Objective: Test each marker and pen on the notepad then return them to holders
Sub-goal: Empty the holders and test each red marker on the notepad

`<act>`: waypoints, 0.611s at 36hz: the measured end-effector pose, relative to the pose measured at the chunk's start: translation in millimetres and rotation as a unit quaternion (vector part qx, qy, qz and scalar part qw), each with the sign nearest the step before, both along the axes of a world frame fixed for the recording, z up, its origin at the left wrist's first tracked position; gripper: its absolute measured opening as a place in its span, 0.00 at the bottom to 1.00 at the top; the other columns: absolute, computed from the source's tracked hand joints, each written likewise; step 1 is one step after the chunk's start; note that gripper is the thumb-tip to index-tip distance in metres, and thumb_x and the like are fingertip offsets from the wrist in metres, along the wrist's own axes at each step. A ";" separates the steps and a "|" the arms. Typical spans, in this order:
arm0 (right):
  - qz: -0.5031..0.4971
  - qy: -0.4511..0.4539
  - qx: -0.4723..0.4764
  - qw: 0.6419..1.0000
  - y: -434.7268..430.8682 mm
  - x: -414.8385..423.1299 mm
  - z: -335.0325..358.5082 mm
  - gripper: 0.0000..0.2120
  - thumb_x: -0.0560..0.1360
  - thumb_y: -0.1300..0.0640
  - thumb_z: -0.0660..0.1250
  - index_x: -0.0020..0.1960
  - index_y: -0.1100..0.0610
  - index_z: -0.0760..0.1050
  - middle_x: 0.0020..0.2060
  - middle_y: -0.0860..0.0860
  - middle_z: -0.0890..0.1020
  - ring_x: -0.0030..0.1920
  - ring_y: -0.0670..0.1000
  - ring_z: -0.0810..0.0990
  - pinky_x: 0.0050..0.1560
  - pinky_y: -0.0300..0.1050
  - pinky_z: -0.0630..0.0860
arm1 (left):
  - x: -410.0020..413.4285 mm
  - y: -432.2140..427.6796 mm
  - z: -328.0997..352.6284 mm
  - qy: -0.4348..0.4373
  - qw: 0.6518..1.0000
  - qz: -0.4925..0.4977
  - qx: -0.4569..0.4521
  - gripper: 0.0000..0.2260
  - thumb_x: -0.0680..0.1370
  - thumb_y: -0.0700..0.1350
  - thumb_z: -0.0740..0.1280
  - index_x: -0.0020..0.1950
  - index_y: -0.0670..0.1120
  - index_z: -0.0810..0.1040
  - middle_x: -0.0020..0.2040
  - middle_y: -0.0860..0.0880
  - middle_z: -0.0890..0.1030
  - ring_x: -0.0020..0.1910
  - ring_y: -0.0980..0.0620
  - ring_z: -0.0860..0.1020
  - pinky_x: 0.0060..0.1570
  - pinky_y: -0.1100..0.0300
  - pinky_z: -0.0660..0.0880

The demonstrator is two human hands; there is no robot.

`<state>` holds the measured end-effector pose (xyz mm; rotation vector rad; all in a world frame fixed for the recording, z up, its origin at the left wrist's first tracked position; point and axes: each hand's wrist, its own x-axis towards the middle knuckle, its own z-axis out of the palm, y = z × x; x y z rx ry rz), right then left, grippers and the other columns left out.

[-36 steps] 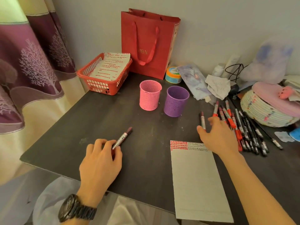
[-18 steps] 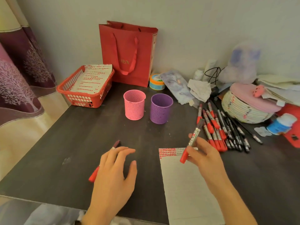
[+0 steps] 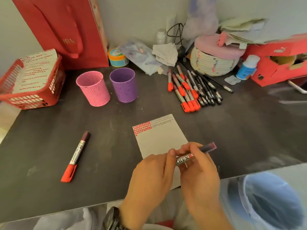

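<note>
The left hand [image 3: 152,176] and right hand [image 3: 199,173] had their fingers clamped on one marker [image 3: 183,159], over the notepad [image 3: 159,136]; a second marker [image 3: 76,156] lay on the worktop [image 3: 41,138] well left of the fingers.

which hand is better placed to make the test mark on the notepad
Right, probably. The right hand grips the marker by its barrel directly over the notepad; the left hand only pinches its left end, likely to uncap it.
</note>
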<state>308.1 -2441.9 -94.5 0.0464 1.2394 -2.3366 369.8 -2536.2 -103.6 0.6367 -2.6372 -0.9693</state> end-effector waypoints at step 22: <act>0.035 -0.227 -0.095 0.969 -8.1 -20.3 8.9 0.25 0.76 0.55 0.62 0.25 0.51 0.54 0.20 0.46 0.54 0.21 0.49 0.52 0.25 0.42 0.57 | 11.7 24.3 5.3 0.028 0.983 0.115 -0.143 0.21 0.79 0.51 0.54 0.27 0.49 0.57 0.22 0.54 0.59 0.20 0.48 0.60 0.23 0.63 0.60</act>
